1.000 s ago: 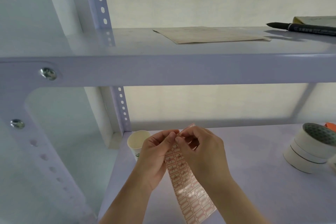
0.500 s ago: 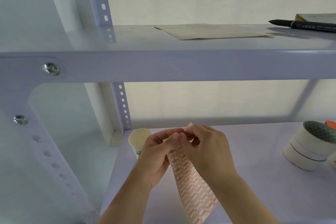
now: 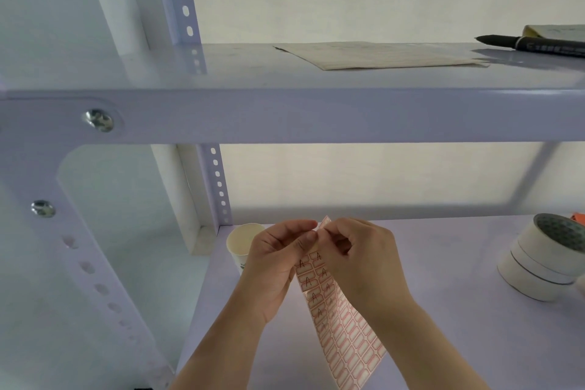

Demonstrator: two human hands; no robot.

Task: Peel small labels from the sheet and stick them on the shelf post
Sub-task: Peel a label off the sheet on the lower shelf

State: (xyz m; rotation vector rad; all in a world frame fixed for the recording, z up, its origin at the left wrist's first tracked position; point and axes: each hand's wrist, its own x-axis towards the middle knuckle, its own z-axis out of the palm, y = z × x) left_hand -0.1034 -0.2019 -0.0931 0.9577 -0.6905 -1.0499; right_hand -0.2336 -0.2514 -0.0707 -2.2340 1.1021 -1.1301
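shelving unit: pale lilac metal frame; the upper shelf (image 3: 316,82) crosses the whole view, the lower shelf (image 3: 443,310) sits below it and carries most of the things.
shelf post: the near front post (image 3: 95,279) slants down the left side with a row of slots and two bolts; no label shows on it.
rear post: a second slotted post (image 3: 218,187) stands at the back left corner of the lower shelf.
upper shelf items: a flat paper sheet (image 3: 380,55) lies mid shelf, a black marker (image 3: 531,43) toward the right edge.
tape rolls: stacked rolls (image 3: 547,263) stand near the right edge of the lower shelf.
paper cup: a cup (image 3: 242,242) stands by the back left corner of the lower shelf, just behind the left hand.
label sheet: the sheet (image 3: 345,332) hangs over the lower shelf, red-bordered labels, several near the top marked "a".
left hand: the left hand (image 3: 275,269) pinches the sheet's top edge.
right hand: the right hand (image 3: 361,260) is closed on the top corner, fingertips meeting the left's.
change: against a second ago the hands have barely shifted; the sheet's free end has swung a little.
meaning: probably a label edge is being worked loose; none is free yet, so sticking remains ahead.
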